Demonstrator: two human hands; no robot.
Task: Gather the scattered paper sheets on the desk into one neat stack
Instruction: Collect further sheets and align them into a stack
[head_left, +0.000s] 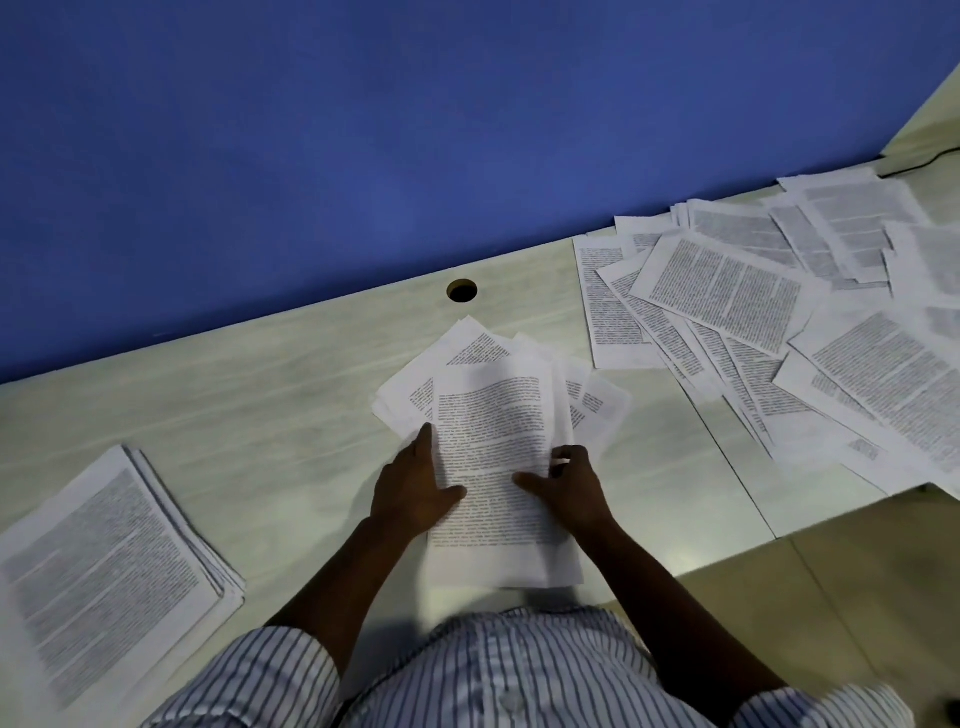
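A loose bundle of printed sheets (493, 415) lies in front of me in the middle of the pale desk (260, 405), its corners fanned out at the far end. My left hand (413, 491) rests on the bundle's left edge with fingers fairly straight and the thumb across the top page. My right hand (569, 486) is at the right edge, its fingers curled round the sheets' edge and the thumb on top. A fairly even stack of sheets (104, 566) lies at the near left. Several scattered sheets (769, 322) overlap at the right.
A blue partition wall (363, 130) stands along the desk's far edge. A round cable hole (462, 290) sits just beyond the bundle. The desk's near edge steps back at the right, with floor (857, 597) below. A dark cable (914, 161) runs at the far right corner.
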